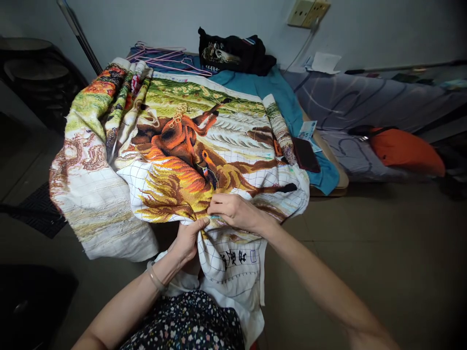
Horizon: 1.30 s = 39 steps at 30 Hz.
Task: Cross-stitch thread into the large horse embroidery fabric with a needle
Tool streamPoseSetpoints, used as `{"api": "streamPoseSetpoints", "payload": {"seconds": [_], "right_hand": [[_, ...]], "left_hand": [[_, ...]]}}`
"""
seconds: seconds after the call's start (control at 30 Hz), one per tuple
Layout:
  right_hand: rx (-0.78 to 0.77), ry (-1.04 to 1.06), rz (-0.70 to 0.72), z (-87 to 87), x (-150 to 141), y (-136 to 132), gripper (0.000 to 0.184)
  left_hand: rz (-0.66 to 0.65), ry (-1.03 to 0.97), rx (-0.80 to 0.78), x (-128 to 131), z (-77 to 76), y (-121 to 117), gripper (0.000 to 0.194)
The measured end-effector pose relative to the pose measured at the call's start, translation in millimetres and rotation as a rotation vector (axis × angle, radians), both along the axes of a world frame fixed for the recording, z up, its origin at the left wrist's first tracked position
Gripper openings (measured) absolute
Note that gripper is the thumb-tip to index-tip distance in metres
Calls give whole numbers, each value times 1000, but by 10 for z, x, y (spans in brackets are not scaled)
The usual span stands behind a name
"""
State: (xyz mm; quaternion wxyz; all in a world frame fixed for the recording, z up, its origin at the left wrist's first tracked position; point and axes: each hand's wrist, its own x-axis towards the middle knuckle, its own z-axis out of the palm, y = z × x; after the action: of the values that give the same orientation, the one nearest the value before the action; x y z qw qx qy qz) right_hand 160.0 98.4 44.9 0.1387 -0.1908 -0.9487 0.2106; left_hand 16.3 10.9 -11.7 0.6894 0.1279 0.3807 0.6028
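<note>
A large cross-stitch cloth [175, 180] with brown and orange horses on gridded white fabric lies spread before me, its near end hanging over my lap. My left hand [188, 240] grips a gathered fold of it, thumb on top and the other fingers hidden beneath. Just right of that thumb, my right hand [231, 210] is closed in a pinch close over the stitched surface. Whatever sits between its fingertips is too small to make out. Loose tan thread [179, 114] lies on the upper part of the cloth. Black stitched characters [235, 257] show on the hanging end.
Rolled and folded stitched fabric [95, 112] bunches at the left. Behind the cloth are pink hangers [160, 53] and a black bag [237, 53] on a teal sheet [270, 87]. A dark phone-like object [305, 154] lies right, with an orange bag [404, 150] farther off.
</note>
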Motion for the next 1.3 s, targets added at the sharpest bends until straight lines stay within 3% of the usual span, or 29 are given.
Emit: {"api": "streamPoseSetpoints", "payload": {"seconds": [0.1,0.27,0.43,0.6,0.7,0.8,0.93,1.0,1.1,1.3], "right_hand": [[129,-74,-54,75,-17,-225,21],[506,-204,-127,76,-111,-441,22],[683,-5,-82,-56,-153,-568,22],[505,142,158,-107,-254,-985,24],[383,133,125,-178,-331,-1144,30],[158,235,-82,-258,-352,-1152,31],[-201,366,-599,-264,-270,-1047,21],[-317,380,-776,-246,-212,-992,18],[-413,423,-865,-252,-162,-938,19],[-466,451,-867,-297,-193,-910,22]], "left_hand": [[2,-16,-22,-4,-7,1,39],[74,-30,-89,-1,-15,0,31],[33,-31,-123,-29,45,-16,25],[2,47,-131,-31,117,-29,34],[-12,37,-114,-17,105,-27,39],[27,68,-56,-11,77,-18,36],[12,58,-74,-5,57,-7,26],[11,43,-95,2,49,-4,26],[37,28,-80,9,34,0,35],[46,10,-59,-1,9,-1,46]]}}
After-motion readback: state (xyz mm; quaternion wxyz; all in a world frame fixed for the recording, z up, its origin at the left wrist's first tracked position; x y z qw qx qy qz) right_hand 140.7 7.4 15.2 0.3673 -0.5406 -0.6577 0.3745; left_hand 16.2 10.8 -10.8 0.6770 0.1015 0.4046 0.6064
